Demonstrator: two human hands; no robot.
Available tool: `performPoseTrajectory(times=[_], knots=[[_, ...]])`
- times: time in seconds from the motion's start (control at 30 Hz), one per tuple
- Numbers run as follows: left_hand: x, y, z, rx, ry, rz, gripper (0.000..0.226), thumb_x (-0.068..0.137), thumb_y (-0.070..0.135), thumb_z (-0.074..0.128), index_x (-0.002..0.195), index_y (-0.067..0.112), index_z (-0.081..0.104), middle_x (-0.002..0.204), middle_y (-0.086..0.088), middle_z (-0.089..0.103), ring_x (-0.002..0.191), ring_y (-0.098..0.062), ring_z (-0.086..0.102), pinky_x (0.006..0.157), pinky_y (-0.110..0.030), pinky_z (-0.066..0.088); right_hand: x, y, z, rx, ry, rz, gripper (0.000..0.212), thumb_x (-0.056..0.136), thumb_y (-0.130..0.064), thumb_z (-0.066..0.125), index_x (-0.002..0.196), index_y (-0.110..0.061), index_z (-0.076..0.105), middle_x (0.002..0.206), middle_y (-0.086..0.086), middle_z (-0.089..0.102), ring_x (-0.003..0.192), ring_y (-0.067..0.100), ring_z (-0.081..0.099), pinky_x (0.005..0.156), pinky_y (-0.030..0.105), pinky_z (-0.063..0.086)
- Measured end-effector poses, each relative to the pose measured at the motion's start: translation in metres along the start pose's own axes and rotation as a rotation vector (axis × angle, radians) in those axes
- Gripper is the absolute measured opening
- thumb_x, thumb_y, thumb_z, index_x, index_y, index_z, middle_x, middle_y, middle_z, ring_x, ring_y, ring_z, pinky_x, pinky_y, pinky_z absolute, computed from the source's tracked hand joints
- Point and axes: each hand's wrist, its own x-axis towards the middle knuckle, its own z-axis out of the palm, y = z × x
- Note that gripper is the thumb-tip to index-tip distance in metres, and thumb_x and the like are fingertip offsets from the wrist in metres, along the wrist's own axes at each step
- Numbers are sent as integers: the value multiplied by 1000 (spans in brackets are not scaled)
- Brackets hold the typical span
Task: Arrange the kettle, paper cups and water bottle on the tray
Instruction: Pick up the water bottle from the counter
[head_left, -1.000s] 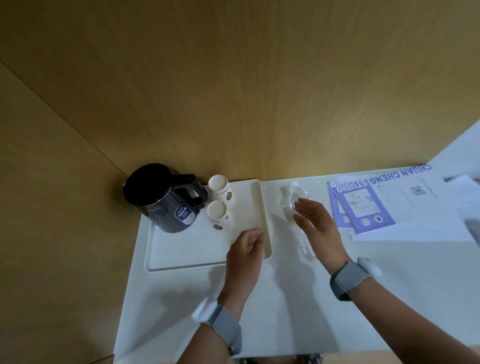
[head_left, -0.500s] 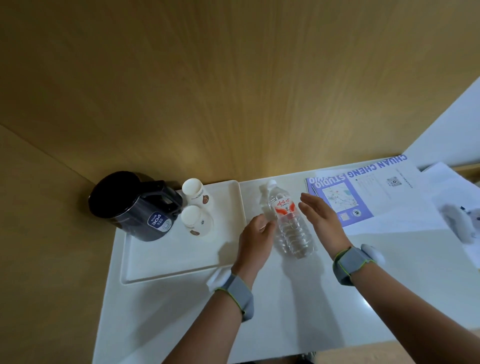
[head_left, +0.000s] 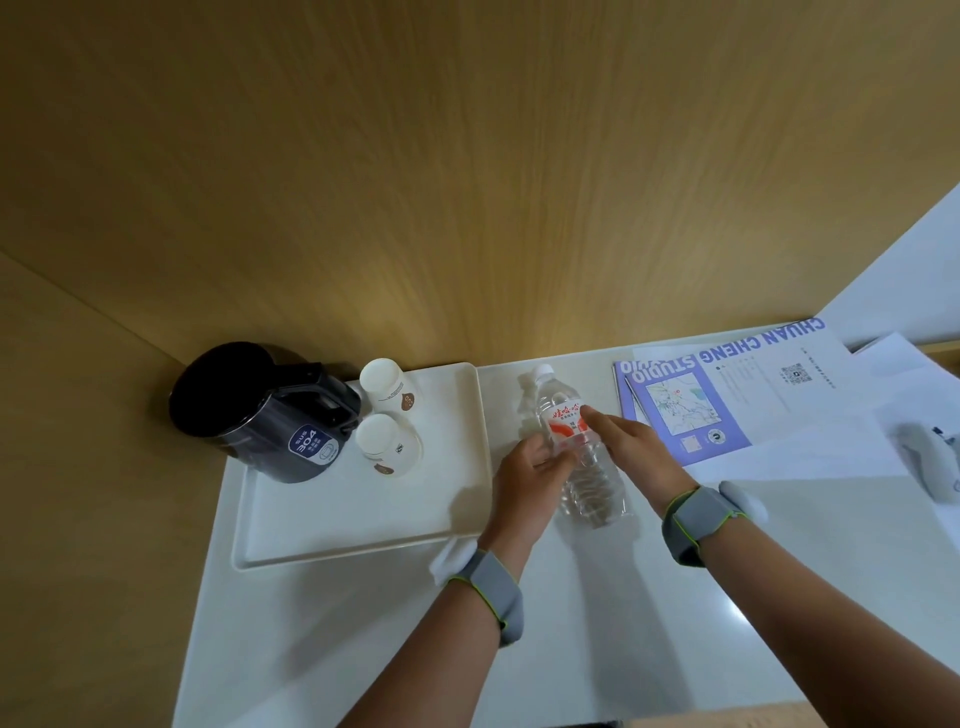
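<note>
Water bottle (head_left: 592, 483) is upright on the desk (head_left: 597, 623), just right of the tray (head_left: 337, 525), not on it. Left hand (head_left: 524, 470) grips it at the label. Right hand (head_left: 636, 452) is flat, straight fingers touching the label's other side. Kettle (head_left: 270, 415) sits at the tray's back-left, with two paper cups (head_left: 387, 447) upside down beside it. Leaflets (head_left: 727, 395) lie far right.

- My left hand (head_left: 524, 467) grips the water bottle (head_left: 592, 491) and hides the left of its label.
- The white object (head_left: 930, 462) at the right edge is cut off and blurred; I cannot tell what it is.
- The print on the leaflet (head_left: 727, 395) is too small to read.
- The kettle (head_left: 270, 410) hides the far left corner of the tray (head_left: 363, 519).
</note>
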Motion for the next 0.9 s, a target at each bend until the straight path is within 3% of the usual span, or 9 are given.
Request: performPoseTrajectory(times=[0.07, 0.17, 0.33, 0.43, 0.53, 0.67, 0.8, 0.9], knots=[[-1, 2, 3, -14, -1, 8, 30, 88, 46, 75, 110, 26, 78, 97, 16, 81, 92, 2, 74, 78, -16, 54, 0, -2, 1, -6, -11, 2, 47, 101, -52, 57, 101, -10, 78, 106, 13, 78, 100, 25, 69, 99, 41, 50], [-2, 1, 7, -7, 30, 8, 36, 83, 52, 75, 110, 27, 76, 99, 15, 81, 94, 0, 74, 88, -27, 59, -3, 0, 3, -4, 0, -28, 49, 100, -53, 58, 109, -10, 78, 117, 15, 76, 116, 29, 67, 107, 43, 47], [-8, -4, 12, -35, 77, 9, 34, 84, 41, 76, 115, 27, 73, 109, 12, 79, 103, -3, 74, 96, -34, 59, -8, 10, 10, -27, -5, -85, 63, 91, -69, 58, 108, -10, 73, 114, 20, 71, 113, 36, 65, 108, 53, 46], [-10, -10, 12, -55, 101, 9, 40, 86, 32, 76, 125, 24, 68, 120, 7, 75, 110, -8, 72, 98, -33, 58, -13, 12, 12, -26, 4, -97, 46, 92, -63, 63, 104, -20, 76, 107, 7, 77, 108, 27, 70, 105, 48, 53], [-14, -13, 11, -66, 129, -2, 49, 87, 28, 76, 134, 20, 62, 127, 3, 69, 113, -11, 70, 99, -33, 58, -21, 8, 16, 2, -11, -97, 23, 94, -52, 68, 106, -32, 71, 113, -7, 75, 114, 13, 68, 104, 32, 49], [-17, -15, 10, -73, 138, 17, 52, 85, 21, 71, 136, 30, 61, 131, 4, 65, 114, -8, 67, 101, -33, 56, -30, 6, 20, 36, -16, -131, 18, 96, -44, 68, 113, -37, 66, 122, -8, 70, 115, 3, 64, 100, 22, 45], [-21, -11, 4, -85, 180, 64, 48, 89, 11, 68, 133, 30, 63, 129, 4, 62, 117, -10, 65, 101, -34, 57, -37, 5, 24, 88, 3, -170, 58, 94, -56, 66, 144, -28, 60, 141, -9, 63, 131, 7, 58, 115, 32, 42], [-24, -8, -2, -83, 215, 126, 48, 90, 7, 66, 132, 30, 63, 125, 5, 62, 113, -4, 64, 101, -33, 56, -42, 4, 26, 114, 29, -203, 57, 96, -56, 62, 147, -31, 58, 143, -11, 60, 130, 4, 57, 110, 28, 43]])
